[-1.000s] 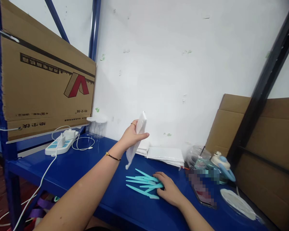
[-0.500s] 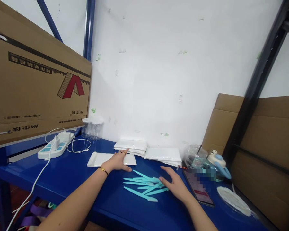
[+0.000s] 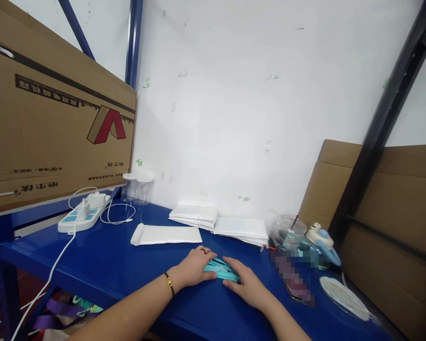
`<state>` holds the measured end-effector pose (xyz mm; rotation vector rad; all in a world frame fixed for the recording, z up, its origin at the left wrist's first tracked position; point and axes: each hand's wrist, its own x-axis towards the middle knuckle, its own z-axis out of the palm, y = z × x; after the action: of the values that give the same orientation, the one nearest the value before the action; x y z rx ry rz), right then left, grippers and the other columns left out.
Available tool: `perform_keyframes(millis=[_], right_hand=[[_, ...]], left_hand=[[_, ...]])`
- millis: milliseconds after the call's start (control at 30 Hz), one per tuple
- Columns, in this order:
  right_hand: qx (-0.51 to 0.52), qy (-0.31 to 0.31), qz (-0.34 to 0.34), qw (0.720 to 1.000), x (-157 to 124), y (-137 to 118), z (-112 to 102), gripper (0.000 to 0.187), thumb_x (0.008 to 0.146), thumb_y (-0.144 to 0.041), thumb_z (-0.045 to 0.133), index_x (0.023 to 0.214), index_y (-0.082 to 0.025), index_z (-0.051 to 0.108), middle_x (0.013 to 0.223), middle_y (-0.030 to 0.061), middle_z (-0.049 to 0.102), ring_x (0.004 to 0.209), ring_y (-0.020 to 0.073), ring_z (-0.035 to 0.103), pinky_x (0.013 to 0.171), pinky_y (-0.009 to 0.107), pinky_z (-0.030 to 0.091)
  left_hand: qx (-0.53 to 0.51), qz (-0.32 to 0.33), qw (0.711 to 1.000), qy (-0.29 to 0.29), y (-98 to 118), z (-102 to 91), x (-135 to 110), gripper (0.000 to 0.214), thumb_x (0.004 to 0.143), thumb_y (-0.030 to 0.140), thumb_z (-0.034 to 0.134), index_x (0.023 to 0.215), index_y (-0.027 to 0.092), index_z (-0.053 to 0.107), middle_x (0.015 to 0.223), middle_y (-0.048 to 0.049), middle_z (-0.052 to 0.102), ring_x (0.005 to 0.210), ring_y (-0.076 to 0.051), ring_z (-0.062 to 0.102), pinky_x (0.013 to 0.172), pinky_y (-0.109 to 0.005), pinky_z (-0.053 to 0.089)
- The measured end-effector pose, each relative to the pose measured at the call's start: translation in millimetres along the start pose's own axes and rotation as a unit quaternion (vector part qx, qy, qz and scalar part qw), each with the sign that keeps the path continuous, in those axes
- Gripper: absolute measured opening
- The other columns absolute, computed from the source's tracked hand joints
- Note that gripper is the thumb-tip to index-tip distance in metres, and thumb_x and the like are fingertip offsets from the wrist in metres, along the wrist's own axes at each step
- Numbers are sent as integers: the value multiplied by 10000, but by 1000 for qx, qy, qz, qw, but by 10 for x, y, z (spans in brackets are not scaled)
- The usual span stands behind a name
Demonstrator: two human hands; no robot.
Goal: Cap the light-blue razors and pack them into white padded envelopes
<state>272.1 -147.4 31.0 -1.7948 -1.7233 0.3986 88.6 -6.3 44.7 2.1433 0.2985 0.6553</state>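
Several slim turquoise sticks that look like eyebrow razors point(image 3: 222, 269) lie in a bunch on the blue table. My left hand point(image 3: 198, 267), wearing a ring and a bracelet, curls round the left end of the bunch, thumb at its near side. From the opposite side my right hand point(image 3: 246, 283) closes on the right end, fingers at the back and thumb in front. My palms and fingers hide the tips. Just behind my left hand a white padded bubble mailer point(image 3: 166, 234) lies flat.
Two stacks of white mailers point(image 3: 241, 228) rest against the wall. A phone point(image 3: 293, 279), a plastic cup point(image 3: 287, 231), and a blue-and-cream bottle point(image 3: 321, 244) stand or lie at right. The power strip point(image 3: 78, 219) with cables and clear jars point(image 3: 144, 190) are at left.
My left hand has come off the white mailer and moved down right to the razors. The spread razors are now bunched between both hands.
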Motion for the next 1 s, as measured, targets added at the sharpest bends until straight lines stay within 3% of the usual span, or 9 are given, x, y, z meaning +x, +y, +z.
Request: perform_keyframes(millis=[167,367,533,733,867,1000], right_hand=[[21,11,-84,996,37,-143,63,425,845,-267,524,1269,-250,511,1295,58,538,1204,223,479,1049,404,356],[19,4,-100,995,50,-122,58,383,857,-265,503,1237,-235,540,1280,70,546,1191,232,489,1042,414,368],[12,-4,-93,996,34,-101,37,421,830,-258,522,1251,-240,529,1297,74,531,1211,237,472,1049,428,357],[23,9,-73,997,-23,-27,-68,566,744,-259,626,1291,-223,485,1293,80,524,1186,242,484,1028,396,374],[49,-3,-44,998,-35,40,-157,633,688,-301,695,1284,-227,497,1293,84,530,1181,270,483,1030,419,361],[90,15,-11,996,10,147,-197,526,780,-382,616,1271,-228,509,1246,72,571,1146,248,514,1003,387,389]], left_hand=[[118,57,991,-24,20,1,-1,373,720,482,636,1070,355,629,1052,-63,635,1051,-303,500,955,-442,279],[175,71,982,11,61,3,-86,403,718,520,626,1085,353,627,1040,-82,621,1003,-306,500,918,-451,283],[250,79,965,-5,59,8,-105,400,754,531,586,1103,338,617,1042,-93,602,991,-303,505,897,-457,290],[220,77,972,-3,6,-17,-61,473,707,568,626,1114,327,609,1032,-68,590,987,-281,514,884,-386,341],[282,56,957,-51,-15,-40,-18,573,719,626,578,1195,308,554,1098,-66,564,1053,-283,482,907,-385,345],[304,50,947,-90,7,-109,103,500,847,583,417,1227,280,530,1133,-63,568,1067,-255,491,902,-353,369]])
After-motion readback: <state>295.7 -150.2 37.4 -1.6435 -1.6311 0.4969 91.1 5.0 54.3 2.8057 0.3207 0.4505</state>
